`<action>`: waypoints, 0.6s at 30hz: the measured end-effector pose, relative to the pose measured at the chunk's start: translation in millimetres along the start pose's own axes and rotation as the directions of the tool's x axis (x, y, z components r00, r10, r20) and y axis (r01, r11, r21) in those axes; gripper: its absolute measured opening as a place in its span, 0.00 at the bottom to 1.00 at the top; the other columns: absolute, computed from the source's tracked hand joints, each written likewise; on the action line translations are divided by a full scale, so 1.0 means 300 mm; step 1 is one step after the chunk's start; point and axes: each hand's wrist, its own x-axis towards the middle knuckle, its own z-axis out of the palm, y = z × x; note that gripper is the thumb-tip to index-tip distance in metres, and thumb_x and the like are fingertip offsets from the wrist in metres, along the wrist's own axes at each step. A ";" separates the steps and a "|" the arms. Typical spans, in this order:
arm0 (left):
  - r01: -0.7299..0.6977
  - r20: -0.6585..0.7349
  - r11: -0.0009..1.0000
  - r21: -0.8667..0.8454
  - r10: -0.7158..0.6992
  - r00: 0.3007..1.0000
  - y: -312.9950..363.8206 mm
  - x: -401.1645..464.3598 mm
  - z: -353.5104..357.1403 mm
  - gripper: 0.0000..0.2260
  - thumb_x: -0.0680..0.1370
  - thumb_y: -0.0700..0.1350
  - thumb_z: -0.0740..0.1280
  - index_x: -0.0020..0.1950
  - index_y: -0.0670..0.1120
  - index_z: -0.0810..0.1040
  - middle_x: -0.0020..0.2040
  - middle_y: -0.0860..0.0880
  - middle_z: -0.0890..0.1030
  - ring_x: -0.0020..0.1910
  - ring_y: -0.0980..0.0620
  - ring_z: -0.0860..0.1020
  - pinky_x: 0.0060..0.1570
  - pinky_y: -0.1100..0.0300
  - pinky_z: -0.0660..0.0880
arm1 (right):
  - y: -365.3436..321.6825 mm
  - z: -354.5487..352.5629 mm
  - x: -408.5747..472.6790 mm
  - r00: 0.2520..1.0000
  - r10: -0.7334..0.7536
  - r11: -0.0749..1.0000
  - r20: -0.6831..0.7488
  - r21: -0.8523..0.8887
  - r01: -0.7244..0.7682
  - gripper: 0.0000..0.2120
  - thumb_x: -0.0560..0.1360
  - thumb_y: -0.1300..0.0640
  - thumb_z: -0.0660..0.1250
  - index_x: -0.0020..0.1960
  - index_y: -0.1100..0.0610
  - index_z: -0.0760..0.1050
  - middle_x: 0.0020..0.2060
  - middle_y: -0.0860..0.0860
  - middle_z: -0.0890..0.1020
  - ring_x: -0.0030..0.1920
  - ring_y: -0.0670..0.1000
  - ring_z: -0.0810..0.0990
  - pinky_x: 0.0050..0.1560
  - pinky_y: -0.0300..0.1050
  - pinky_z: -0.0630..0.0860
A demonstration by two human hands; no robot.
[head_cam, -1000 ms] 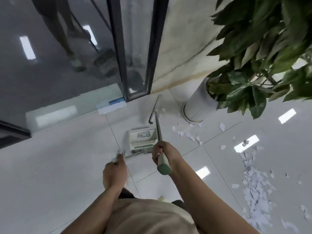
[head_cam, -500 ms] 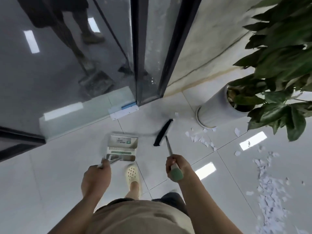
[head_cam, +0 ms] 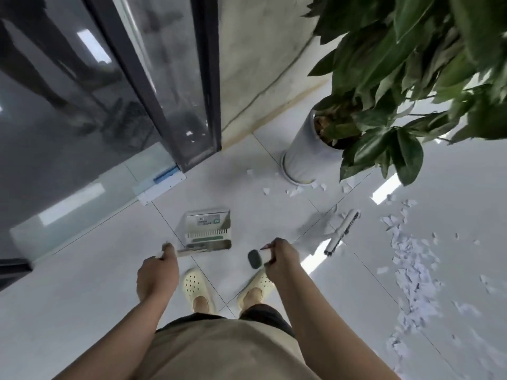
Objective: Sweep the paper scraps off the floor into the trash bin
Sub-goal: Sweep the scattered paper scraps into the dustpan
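Overhead, a potted plant [head_cam: 301,157] stood by the wall. Paper scraps [head_cam: 411,270] lay right of it. Nearer the person, the dustpan [head_cam: 208,226] stood, its handle gripped by the left hand [head_cam: 157,272]; the right hand [head_cam: 282,259] gripped the broom [head_cam: 341,233].

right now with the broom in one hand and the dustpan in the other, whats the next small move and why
Probably draw the broom head through the small paper scraps by the plant pot, pulling them toward the dustpan. The right hand grips the broom handle, the left hand holds the dustpan's handle, and the pan looks empty while scraps lie loose on the floor.
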 end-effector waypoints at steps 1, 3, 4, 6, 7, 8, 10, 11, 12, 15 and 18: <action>0.029 -0.003 0.999 -0.023 -0.029 1.000 0.019 -0.017 0.013 0.32 0.82 0.65 0.53 0.54 0.38 0.81 0.52 0.36 0.83 0.48 0.36 0.79 0.48 0.47 0.77 | -0.007 0.012 -0.030 0.998 0.028 0.998 0.051 0.060 -0.031 0.06 0.74 0.67 0.59 0.42 0.60 0.72 0.32 0.55 0.75 0.27 0.49 0.70 0.29 0.40 0.67; 0.074 -0.019 0.993 -0.090 -0.076 0.997 0.050 -0.045 0.037 0.34 0.80 0.69 0.52 0.52 0.39 0.80 0.50 0.36 0.83 0.46 0.35 0.81 0.50 0.43 0.80 | -0.035 0.035 -0.090 0.978 0.046 0.979 0.205 0.188 -0.085 0.07 0.75 0.68 0.57 0.41 0.60 0.70 0.29 0.54 0.73 0.24 0.49 0.71 0.26 0.39 0.69; 0.092 -0.026 0.986 -0.138 -0.096 0.995 0.069 -0.058 0.048 0.35 0.79 0.70 0.52 0.51 0.39 0.79 0.49 0.36 0.82 0.45 0.34 0.82 0.50 0.41 0.80 | -0.061 0.046 -0.111 0.958 0.036 0.967 0.283 0.233 -0.105 0.10 0.75 0.69 0.56 0.38 0.59 0.68 0.26 0.53 0.72 0.22 0.48 0.71 0.24 0.38 0.70; 0.123 -0.035 0.968 -0.219 -0.134 0.990 0.116 -0.088 0.066 0.33 0.79 0.70 0.54 0.47 0.39 0.76 0.45 0.38 0.82 0.41 0.35 0.82 0.48 0.42 0.81 | -0.129 0.053 -0.138 0.922 0.038 0.954 0.385 0.261 -0.148 0.13 0.76 0.69 0.54 0.35 0.57 0.65 0.22 0.51 0.70 0.19 0.47 0.69 0.22 0.35 0.70; 0.133 -0.038 0.960 -0.248 -0.147 0.988 0.139 -0.101 0.077 0.33 0.78 0.70 0.55 0.45 0.39 0.76 0.42 0.39 0.82 0.38 0.36 0.81 0.45 0.44 0.81 | -0.169 0.052 -0.135 0.908 0.050 0.948 0.417 0.267 -0.175 0.14 0.77 0.68 0.55 0.34 0.56 0.65 0.21 0.50 0.69 0.18 0.47 0.69 0.22 0.34 0.70; 0.136 -0.039 0.950 -0.280 -0.152 0.988 0.154 -0.105 0.094 0.34 0.76 0.71 0.56 0.44 0.39 0.77 0.39 0.40 0.82 0.34 0.39 0.80 0.41 0.47 0.81 | -0.203 0.047 -0.121 0.890 0.065 0.939 0.452 0.275 -0.209 0.15 0.78 0.66 0.55 0.34 0.56 0.64 0.20 0.49 0.69 0.17 0.46 0.68 0.21 0.34 0.69; 0.126 -0.045 0.939 -0.320 -0.148 0.988 0.183 -0.122 0.122 0.35 0.73 0.74 0.57 0.44 0.41 0.78 0.36 0.41 0.81 0.29 0.41 0.77 0.36 0.51 0.77 | -0.256 0.036 -0.084 0.842 0.103 0.922 0.530 0.265 -0.280 0.16 0.78 0.65 0.55 0.32 0.55 0.62 0.18 0.49 0.67 0.15 0.46 0.67 0.18 0.32 0.67; 0.116 -0.050 0.937 -0.329 -0.140 0.989 0.194 -0.124 0.134 0.34 0.72 0.74 0.58 0.43 0.41 0.78 0.35 0.41 0.81 0.28 0.41 0.76 0.36 0.51 0.75 | -0.273 0.034 -0.061 0.816 0.128 0.912 0.564 0.257 -0.321 0.16 0.78 0.65 0.55 0.33 0.54 0.62 0.18 0.48 0.67 0.15 0.46 0.67 0.17 0.32 0.66; 0.108 -0.057 0.934 -0.341 -0.135 0.989 0.204 -0.126 0.140 0.34 0.72 0.74 0.58 0.41 0.42 0.77 0.35 0.41 0.81 0.28 0.42 0.76 0.36 0.52 0.75 | -0.285 0.037 -0.044 0.789 0.147 0.905 0.596 0.241 -0.351 0.15 0.77 0.65 0.55 0.33 0.54 0.61 0.18 0.48 0.66 0.15 0.46 0.66 0.17 0.32 0.65; 0.152 -0.058 0.907 -0.392 -0.189 0.980 0.230 -0.120 0.122 0.34 0.69 0.75 0.59 0.39 0.42 0.70 0.34 0.42 0.78 0.26 0.43 0.72 0.32 0.53 0.71 | -0.300 0.066 0.012 0.739 0.171 0.908 0.652 0.187 -0.375 0.15 0.77 0.67 0.55 0.34 0.55 0.61 0.19 0.49 0.65 0.15 0.46 0.65 0.15 0.33 0.64; 0.158 -0.054 0.913 -0.375 -0.192 0.980 0.266 -0.086 0.077 0.34 0.68 0.76 0.60 0.38 0.42 0.65 0.34 0.43 0.73 0.26 0.45 0.68 0.27 0.56 0.69 | -0.350 0.080 0.085 0.695 0.198 0.906 0.691 0.142 -0.400 0.17 0.77 0.67 0.54 0.30 0.57 0.62 0.18 0.49 0.65 0.15 0.45 0.65 0.15 0.33 0.64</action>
